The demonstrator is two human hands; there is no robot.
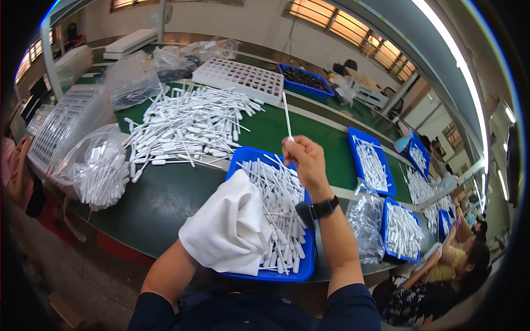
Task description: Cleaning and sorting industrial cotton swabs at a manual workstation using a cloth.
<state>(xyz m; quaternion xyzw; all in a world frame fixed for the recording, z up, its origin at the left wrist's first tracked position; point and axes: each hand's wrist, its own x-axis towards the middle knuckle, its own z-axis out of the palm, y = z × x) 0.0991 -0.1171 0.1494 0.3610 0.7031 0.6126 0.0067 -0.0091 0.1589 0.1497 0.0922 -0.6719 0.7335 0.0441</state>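
Note:
My right hand (306, 160) is raised over the far side of a blue tray (310, 259), its fingers closed on a thin white stick (287, 113) that points up. The tray is heaped with similar white sticks (279, 220), each with a thicker end. A white cloth (223, 220) covers my left hand, so its fingers are hidden; only the left forearm (172, 273) shows below it. The cloth lies over the tray's left part. Beyond it, a large loose pile of white sticks (185, 124) spreads on the green tabletop.
At left lie a clear bag of sticks (99, 171) and a stack of clear plastic trays (69, 129). A white foam rack (240, 77) stands behind the pile. More blue trays of sticks (402, 229) are at right, by a clear plastic bag (364, 223). Other people (441, 276) sit at right.

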